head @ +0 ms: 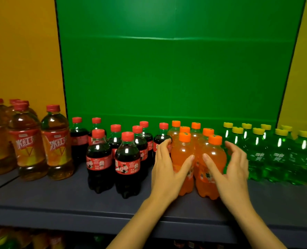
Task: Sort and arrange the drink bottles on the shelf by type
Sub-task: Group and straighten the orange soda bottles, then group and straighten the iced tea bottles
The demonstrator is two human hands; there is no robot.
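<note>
Several orange soda bottles with orange caps stand clustered in the shelf's middle. My left hand wraps round the left front orange bottle, thumb across its front and fingers curled behind its left side. My right hand cups the right front orange bottle the same way, its fingers curled between that bottle and the green ones. Several cola bottles with red caps stand left of the cluster. Several green soda bottles with yellow caps stand to the right. Larger iced tea bottles fill the far left.
The dark shelf board has bare surface along its front edge. A green back panel rises behind the bottles, with yellow panels on both sides. More bottles show dimly on the lower shelf.
</note>
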